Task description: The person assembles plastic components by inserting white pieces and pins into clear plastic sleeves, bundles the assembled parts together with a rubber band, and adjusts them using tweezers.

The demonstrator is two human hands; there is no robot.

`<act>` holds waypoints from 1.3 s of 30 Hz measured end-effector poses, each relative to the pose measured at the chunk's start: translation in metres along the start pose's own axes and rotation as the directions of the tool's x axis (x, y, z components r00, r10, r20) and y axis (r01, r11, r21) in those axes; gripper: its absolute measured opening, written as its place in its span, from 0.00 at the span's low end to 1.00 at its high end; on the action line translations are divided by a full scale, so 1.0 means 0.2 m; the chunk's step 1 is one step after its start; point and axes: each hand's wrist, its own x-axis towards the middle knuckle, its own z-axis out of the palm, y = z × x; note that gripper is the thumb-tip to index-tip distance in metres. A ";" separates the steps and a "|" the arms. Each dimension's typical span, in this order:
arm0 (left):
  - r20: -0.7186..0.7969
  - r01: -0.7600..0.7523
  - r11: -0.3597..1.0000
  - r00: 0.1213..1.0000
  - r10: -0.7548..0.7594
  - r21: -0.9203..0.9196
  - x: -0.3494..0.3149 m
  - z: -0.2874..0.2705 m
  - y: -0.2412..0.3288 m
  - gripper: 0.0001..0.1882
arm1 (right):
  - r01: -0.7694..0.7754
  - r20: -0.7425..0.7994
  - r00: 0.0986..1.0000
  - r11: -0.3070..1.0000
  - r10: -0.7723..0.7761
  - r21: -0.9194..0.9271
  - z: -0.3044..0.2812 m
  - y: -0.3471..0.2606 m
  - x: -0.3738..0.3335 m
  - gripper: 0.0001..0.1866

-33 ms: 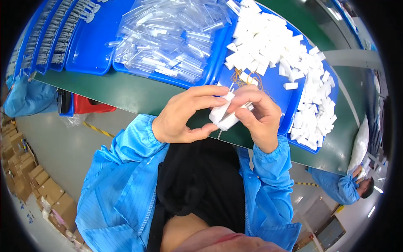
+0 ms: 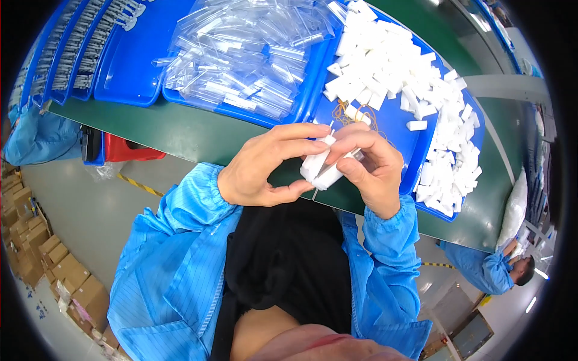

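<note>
Two small white plug adapters are held close together in front of my chest, over the near edge of the table. My left hand (image 2: 265, 162) pinches the left adapter (image 2: 313, 165) between thumb and fingers; a metal pin sticks up at its far end. The other adapter (image 2: 329, 177) sits in the grip of my right hand (image 2: 376, 165), its pins partly hidden by the fingers. At their near ends the two seem to touch. Just beyond my right fingers, yellow rubber bands (image 2: 338, 112) lie in a blue tray (image 2: 404, 141) heaped with white adapters (image 2: 376, 57).
Clear plastic sleeves (image 2: 241, 54) fill a tray at the back centre. Left of it stand another blue tray (image 2: 129, 75) and narrow blue bins (image 2: 66, 63) of small parts on the green table (image 2: 150, 126). Co-workers' blue sleeves show at far left and right (image 2: 475, 265).
</note>
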 end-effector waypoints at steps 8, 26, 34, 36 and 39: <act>-0.034 0.093 0.990 0.995 -0.090 0.108 -0.06 -0.17 0.00 0.39 | 0.116 0.098 0.991 0.966 -0.096 -0.229 0.06 -0.05 0.22 0.11; -0.268 0.171 0.891 0.962 -0.058 0.420 -0.19 -0.27 -0.06 0.40 | 0.284 0.229 0.957 0.417 -0.177 -0.863 0.26 0.07 0.43 0.15; -0.140 0.090 0.936 0.989 -0.044 0.339 -0.11 -0.20 -0.03 0.40 | -0.051 -0.228 0.973 0.992 0.024 -0.113 0.16 -0.04 0.30 0.16; -0.078 0.038 0.953 0.997 -0.015 0.300 -0.09 -0.16 -0.03 0.40 | -0.078 -0.225 0.972 0.997 0.074 -0.009 0.15 -0.09 0.27 0.16; 0.032 -0.038 0.974 0.999 0.032 0.224 -0.06 -0.12 -0.03 0.40 | -0.075 -0.169 0.982 0.995 0.085 0.067 0.10 -0.07 0.21 0.14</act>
